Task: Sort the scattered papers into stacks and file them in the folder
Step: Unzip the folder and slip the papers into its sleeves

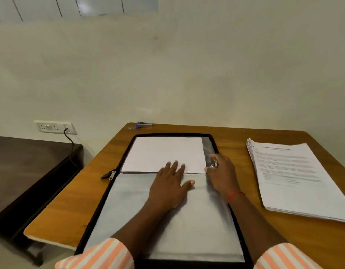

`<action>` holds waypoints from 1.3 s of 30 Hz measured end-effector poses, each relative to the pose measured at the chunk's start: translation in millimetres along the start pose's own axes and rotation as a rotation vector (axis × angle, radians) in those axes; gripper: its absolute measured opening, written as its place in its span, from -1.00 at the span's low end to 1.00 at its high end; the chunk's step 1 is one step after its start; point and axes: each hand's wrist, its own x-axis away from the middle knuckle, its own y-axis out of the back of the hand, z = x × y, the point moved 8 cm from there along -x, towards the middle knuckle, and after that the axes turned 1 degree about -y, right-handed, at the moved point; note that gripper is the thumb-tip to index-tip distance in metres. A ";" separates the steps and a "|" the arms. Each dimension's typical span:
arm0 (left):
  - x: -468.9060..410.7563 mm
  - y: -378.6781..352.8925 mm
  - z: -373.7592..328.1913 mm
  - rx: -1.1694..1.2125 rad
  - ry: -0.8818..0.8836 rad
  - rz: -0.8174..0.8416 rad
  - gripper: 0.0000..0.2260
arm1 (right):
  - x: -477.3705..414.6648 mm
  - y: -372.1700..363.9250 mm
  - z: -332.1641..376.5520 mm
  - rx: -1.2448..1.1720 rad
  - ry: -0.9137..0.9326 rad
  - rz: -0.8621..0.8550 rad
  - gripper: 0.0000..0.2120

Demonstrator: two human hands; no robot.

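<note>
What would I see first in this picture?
The open folder in the middle of the table, with a white paper in its far half. The left hand lies flat on it, the right hand at the paper's right edge. A paper stack sits to the right.

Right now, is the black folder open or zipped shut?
Open. The folder lies spread flat on the table, grey inside showing, with white paper in its far half and the zipper pull loose beside it.
</note>
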 end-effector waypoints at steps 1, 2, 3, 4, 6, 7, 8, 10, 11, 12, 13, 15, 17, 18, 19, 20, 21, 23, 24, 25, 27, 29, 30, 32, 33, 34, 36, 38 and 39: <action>-0.8 -2.6 -0.2 -0.010 -0.002 0.012 -0.32 | -0.2 -4.5 -0.4 0.084 0.014 0.029 -0.69; -0.6 -4.9 -1.3 -0.018 -0.004 0.025 -0.31 | 0.6 -9.0 -2.3 0.134 0.014 0.064 -0.71; -0.5 -5.8 -2.1 -0.022 -0.005 0.032 -0.31 | 1.4 -12.7 -3.6 0.163 0.012 0.097 -0.68; -0.3 -6.3 -2.3 -0.021 -0.004 0.038 -0.30 | 2.4 -14.7 -3.2 0.188 0.020 0.118 -0.66; -0.7 -7.5 -1.6 -0.013 0.002 0.047 -0.30 | 2.2 -17.0 -0.9 0.229 0.051 0.127 -0.63; -1.2 -8.3 -1.2 -0.013 0.004 0.051 -0.30 | 2.0 -18.9 0.0 0.259 0.072 0.124 -0.64; -1.2 -8.4 -0.9 -0.013 0.005 0.055 -0.30 | 1.7 -20.4 0.5 0.294 0.090 0.118 -0.64; -0.7 -6.7 -1.0 -0.011 0.010 0.043 -0.32 | 1.4 -24.3 0.9 0.373 0.130 0.125 -0.64; 1.1 -3.3 -3.1 -0.013 -0.002 0.010 -0.33 | 3.0 -27.3 2.1 0.436 0.168 0.148 -0.63; 2.9 1.4 -6.4 -0.026 -0.032 -0.037 -0.35 | 4.5 -31.4 3.8 0.510 0.211 0.179 -0.62; 5.6 5.9 -11.8 -0.039 -0.083 -0.082 -0.37 | 6.2 -34.8 5.2 0.575 0.246 0.207 -0.60; 8.4 9.1 -21.8 -0.018 -0.192 -0.107 -0.45 | 7.5 -37.9 5.1 0.644 0.260 0.236 -0.58; 8.9 8.5 -23.2 0.075 -0.214 -0.074 -0.51 | 6.4 -35.6 4.1 0.665 0.233 0.214 -0.58; 10.1 7.5 -23.6 0.104 -0.213 -0.063 -0.51 | 7.5 -29.6 3.9 0.670 0.217 0.178 -0.58; 9.2 7.9 -21.7 0.118 -0.209 -0.070 -0.52 | 6.4 -24.5 5.9 0.659 0.212 0.134 -0.59; 11.5 10.1 -24.2 0.128 -0.211 -0.079 -0.54 | 10.0 -12.8 6.1 0.631 0.204 0.091 -0.62; 12.0 12.2 -22.9 0.147 -0.203 -0.090 -0.57 | 12.7 -3.7 7.8 0.580 0.206 0.064 -0.66; 15.7 20.2 -25.4 0.165 -0.219 -0.144 -0.67 | 25.9 13.5 4.9 0.474 0.227 0.079 -0.76; 17.7 23.8 -27.2 0.155 -0.234 -0.178 -0.71 | 35.9 18.6 0.0 0.421 0.227 0.135 -0.79; 17.9 26.7 -25.7 0.140 -0.235 -0.210 -0.74 | 46.0 20.6 -5.3 0.358 0.223 0.206 -0.80; 17.8 31.4 -22.8 0.105 -0.198 -0.259 -0.75 | 72.4 28.8 -14.9 0.232 0.192 0.340 -0.76; 16.7 37.3 -22.3 0.053 -0.148 -0.302 -0.77 | 92.2 39.7 -18.4 0.158 0.169 0.366 -0.68; 16.7 40.3 -23.7 0.031 -0.138 -0.325 -0.78 | 98.5 45.4 -18.8 0.136 0.161 0.349 -0.65; 17.7 45.1 -32.3 0.003 -0.144 -0.351 -0.81 | 106.5 55.3 -16.8 0.120 0.148 0.299 -0.62; 19.5 46.2 -37.8 -0.010 -0.146 -0.351 -0.81 | 110.3 59.0 -15.4 0.108 0.137 0.283 -0.61; 20.4 48.0 -40.7 -0.028 -0.142 -0.351 -0.80 | 111.5 59.9 -12.8 0.078 0.122 0.274 -0.61; 23.8 49.2 -44.6 -0.050 -0.110 -0.331 -0.78 | 115.7 60.6 -10.5 0.002 0.093 0.290 -0.59; 27.1 51.0 -45.7 0.004 -0.086 -0.312 -0.77 | 117.6 59.6 -9.4 -0.041 0.073 0.321 -0.58; 29.8 50.6 -48.8 0.059 -0.095 -0.294 -0.75 | 117.9 59.9 -9.1 -0.056 0.065 0.329 -0.58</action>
